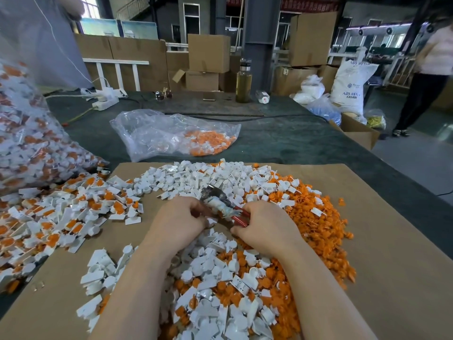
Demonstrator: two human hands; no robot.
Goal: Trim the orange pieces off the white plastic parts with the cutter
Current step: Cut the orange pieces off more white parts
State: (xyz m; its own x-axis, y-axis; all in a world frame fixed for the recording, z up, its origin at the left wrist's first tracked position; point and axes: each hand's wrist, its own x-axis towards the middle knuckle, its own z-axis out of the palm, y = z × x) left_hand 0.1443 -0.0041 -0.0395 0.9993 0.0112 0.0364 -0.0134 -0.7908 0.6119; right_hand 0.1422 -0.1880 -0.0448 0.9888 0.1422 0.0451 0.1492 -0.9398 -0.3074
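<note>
Orange and white plastic is lying all around us on the brown cardboard sheet that is covering the dark green table. We are working with both hands close together above the heap. Our right hand is curling its fingers around the red handles of the cutter, whose metal head is pointing up and to the left, away from us. Our left hand is sitting just beside the cutter with its fingers bent inward; it seems to be pinching something small near the blades, but we cannot tell what, because the fingers are hiding it. White plastic parts, already without orange, are piling under our wrists, and loose orange pieces are lying in a thick band to the right. Untrimmed parts, white with orange still attached, are spreading on the left, next to a full clear bag. Farther on the table a second plastic bag is lying, holding some orange pieces.
</note>
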